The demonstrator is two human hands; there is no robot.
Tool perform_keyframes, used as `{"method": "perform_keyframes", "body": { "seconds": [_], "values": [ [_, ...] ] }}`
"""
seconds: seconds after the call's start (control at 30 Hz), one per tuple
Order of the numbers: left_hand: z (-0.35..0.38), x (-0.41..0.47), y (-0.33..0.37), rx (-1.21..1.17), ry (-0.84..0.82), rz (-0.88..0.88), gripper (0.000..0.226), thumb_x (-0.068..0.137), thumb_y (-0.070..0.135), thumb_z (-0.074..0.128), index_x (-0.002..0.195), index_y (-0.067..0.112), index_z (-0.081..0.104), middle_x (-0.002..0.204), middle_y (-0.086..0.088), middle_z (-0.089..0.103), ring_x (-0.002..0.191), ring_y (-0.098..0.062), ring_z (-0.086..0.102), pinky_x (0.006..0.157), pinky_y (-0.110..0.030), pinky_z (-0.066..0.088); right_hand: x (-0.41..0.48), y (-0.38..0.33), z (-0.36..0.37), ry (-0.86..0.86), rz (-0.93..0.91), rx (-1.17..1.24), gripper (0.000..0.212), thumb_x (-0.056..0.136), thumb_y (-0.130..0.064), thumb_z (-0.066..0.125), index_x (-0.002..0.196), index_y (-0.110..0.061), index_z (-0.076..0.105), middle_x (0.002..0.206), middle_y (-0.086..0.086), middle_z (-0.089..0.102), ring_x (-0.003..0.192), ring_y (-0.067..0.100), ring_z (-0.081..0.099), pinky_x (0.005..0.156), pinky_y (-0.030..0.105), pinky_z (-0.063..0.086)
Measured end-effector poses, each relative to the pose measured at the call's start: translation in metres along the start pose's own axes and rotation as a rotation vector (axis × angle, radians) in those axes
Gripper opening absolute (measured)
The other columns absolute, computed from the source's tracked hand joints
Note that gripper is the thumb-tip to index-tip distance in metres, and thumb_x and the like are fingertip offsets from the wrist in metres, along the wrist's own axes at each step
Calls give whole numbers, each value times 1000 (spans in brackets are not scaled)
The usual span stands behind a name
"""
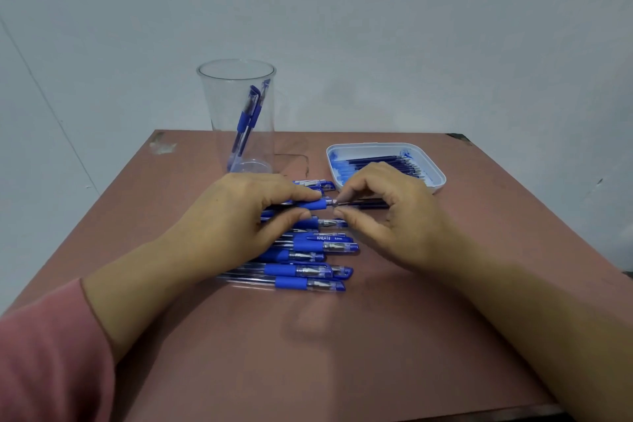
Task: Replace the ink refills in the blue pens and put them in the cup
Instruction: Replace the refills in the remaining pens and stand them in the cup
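Observation:
My left hand (239,216) grips a blue pen (313,205) by its rubber grip, a little above the table. My right hand (387,212) pinches the metal tip end of a dark ink refill (366,204) that lies in line with the pen's front. Below both hands several capped blue pens (308,260) lie in a row on the table. A tall clear plastic cup (239,113) stands at the back left and holds two blue pens (248,120). A white tray (435,169) at the back right holds several ink refills (383,161).
The brown table (308,353) ends close behind the cup and the tray, against a pale wall. Blue ink stains mark the tray's inside. A pink sleeve covers my left forearm at the lower left.

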State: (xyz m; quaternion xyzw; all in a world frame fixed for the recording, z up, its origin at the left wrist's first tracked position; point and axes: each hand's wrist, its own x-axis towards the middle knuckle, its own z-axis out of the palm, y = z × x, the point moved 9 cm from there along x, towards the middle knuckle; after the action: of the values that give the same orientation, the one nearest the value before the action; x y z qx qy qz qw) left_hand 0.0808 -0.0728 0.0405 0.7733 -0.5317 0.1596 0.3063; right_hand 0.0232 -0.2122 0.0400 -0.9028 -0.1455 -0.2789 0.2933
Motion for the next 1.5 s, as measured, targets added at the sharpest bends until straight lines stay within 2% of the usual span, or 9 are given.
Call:
{"method": "perform_keyframes", "body": {
  "seconds": [0.1, 0.23, 0.4, 0.5, 0.7, 1.0, 1.17, 1.33, 1.5],
  "values": [
    [-1, 0, -1, 46, -2, 16, 34, 89, 46, 51, 116, 33, 68, 95, 17, 71, 81, 0, 63, 67, -26, 55, 0, 5, 1, -27, 58, 25, 18, 87, -34, 66, 104, -34, 62, 91, -20, 61, 93, 8, 58, 80, 15, 45],
    [-3, 0, 4, 99, 23, 67, 32, 91, 45, 50, 114, 32, 69, 93, 15, 71, 78, -4, 63, 60, -31, 54, 3, 3, 6, -38, 26, -48, 14, 90, -30, 60, 93, -21, 70, 84, -11, 64, 83, 9, 58, 75, 26, 46],
    [-4, 0, 3, 166, 46, 57, 31, 90, 46, 51, 115, 36, 69, 87, 16, 68, 73, -4, 58, 55, -29, 51, 0, 7, 3, -30, 80, 36, 20, 83, -31, 71, 99, -19, 68, 92, -12, 66, 90, 10, 62, 79, 29, 52],
    [-6, -1, 2, 171, 63, 45, 29, 90, 44, 54, 112, 34, 69, 85, 15, 67, 74, -5, 58, 56, -29, 51, 0, 11, 5, -51, 115, 24, 21, 89, -38, 61, 101, -22, 69, 92, -13, 65, 92, 9, 61, 79, 23, 49],
    [-6, 0, 3, 179, 65, 46, 31, 90, 46, 52, 111, 32, 69, 84, 14, 67, 75, -7, 60, 58, -30, 52, 2, 5, 2, -27, 47, -1, 14, 85, -21, 72, 97, -15, 70, 90, -10, 66, 87, 10, 62, 77, 29, 51],
    [-5, 0, 5, 153, 55, 66, 32, 91, 46, 52, 113, 32, 69, 86, 15, 67, 76, -6, 59, 59, -32, 53, 2, 4, 1, -36, 33, -13, 11, 89, -21, 67, 96, -14, 72, 88, -7, 67, 84, 10, 62, 75, 26, 50],
    [-5, 0, 3, 138, 55, 54, 31, 90, 45, 52, 113, 32, 69, 85, 17, 65, 74, -1, 54, 59, -28, 51, 0, 3, 0, -29, 57, 49, 23, 84, -28, 71, 105, -17, 68, 90, -16, 64, 87, 3, 62, 76, 13, 48],
    [-4, 0, 4, 128, 57, 53, 31, 90, 44, 53, 112, 30, 70, 86, 17, 65, 75, 0, 55, 62, -24, 50, 1, 2, 1, -39, 39, -15, 15, 89, -25, 66, 99, -16, 72, 88, -9, 68, 84, 8, 63, 75, 21, 50],
    [-5, 0, 3, 116, 58, 42, 33, 90, 44, 52, 113, 29, 69, 89, 17, 67, 77, 0, 57, 64, -26, 53, -1, 4, 0, -43, 106, 86, 28, 84, -36, 69, 111, -32, 63, 96, -18, 64, 91, 9, 62, 78, 17, 50]
  ]
}}
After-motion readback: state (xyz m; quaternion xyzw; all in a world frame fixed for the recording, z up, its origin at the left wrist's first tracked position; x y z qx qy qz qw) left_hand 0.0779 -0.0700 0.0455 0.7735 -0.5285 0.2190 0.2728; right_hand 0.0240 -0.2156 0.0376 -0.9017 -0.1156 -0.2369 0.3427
